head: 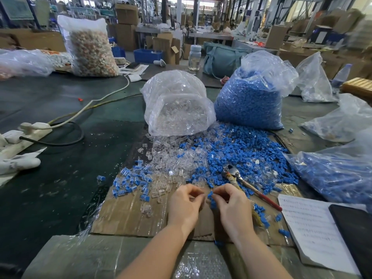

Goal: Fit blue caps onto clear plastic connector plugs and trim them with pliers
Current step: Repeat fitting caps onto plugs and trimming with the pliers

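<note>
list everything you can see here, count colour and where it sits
bag of clear plugs: one, transparent, table centre, spilling forward
bag of blue caps: one, blue, right of the clear bag
loose clear plugs: many, clear, heap on the cardboard
loose blue caps: many, blue, heap right of the plugs
capped plugs: a small group, clear with blue, left of the hands
pliers: one, red handles, lying right of the hands
cardboard sheet: one, brown, under the work
power strip: one, white, far left
paper sheet: one, white, near right
left hand: pinches something small, too clear to identify
right hand: pinches a blue cap
</note>
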Tool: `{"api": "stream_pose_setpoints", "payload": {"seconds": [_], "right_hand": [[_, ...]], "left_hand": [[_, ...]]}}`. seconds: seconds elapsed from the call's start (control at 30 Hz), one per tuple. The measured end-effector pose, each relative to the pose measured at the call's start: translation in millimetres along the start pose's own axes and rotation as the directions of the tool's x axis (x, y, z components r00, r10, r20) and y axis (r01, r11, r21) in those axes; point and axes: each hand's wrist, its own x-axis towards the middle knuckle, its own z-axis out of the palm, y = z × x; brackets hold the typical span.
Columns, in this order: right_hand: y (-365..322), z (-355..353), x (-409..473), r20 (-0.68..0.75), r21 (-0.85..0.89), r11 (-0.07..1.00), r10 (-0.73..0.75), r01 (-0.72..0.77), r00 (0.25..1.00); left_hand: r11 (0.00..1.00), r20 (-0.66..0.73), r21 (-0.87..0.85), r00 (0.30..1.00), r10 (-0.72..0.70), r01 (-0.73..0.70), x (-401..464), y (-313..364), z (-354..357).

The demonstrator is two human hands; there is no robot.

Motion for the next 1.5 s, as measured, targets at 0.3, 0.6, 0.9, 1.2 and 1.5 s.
{"api": "stream_pose_setpoints", "payload": {"seconds": [0.3, 0.6, 0.9, 1.2, 1.5], "right_hand": [[-11, 10, -8, -0.016, 0.090, 0.996, 0.003, -0.001, 1.000], [-9, 12, -14, -0.047, 0.041, 0.998, -0.045, 0.047, 0.998], [-12, 15, -15, -0.039, -0.143, 0.982, -0.131, 0.125, 0.991], [-12, 18, -13, -0.009, -0.146, 0.981, -0.129, 0.126, 0.992], [3, 11, -15, -0.017, -0.130, 0.974, -0.190, 0.186, 0.982]], "left_hand": [[0.906, 0.067, -0.374, 0.981, -0.184, 0.196, -7, 2, -7], [0.886, 0.055, -0.416, 0.978, -0.201, 0.205, -10, 5, -8], [0.916, 0.072, -0.359, 0.984, -0.164, 0.179, -10, -1, -8], [0.938, 0.076, -0.315, 0.989, -0.126, 0.144, -11, -3, -7], [0.939, 0.034, -0.325, 0.993, -0.112, 0.117, -11, -3, -5]]}}
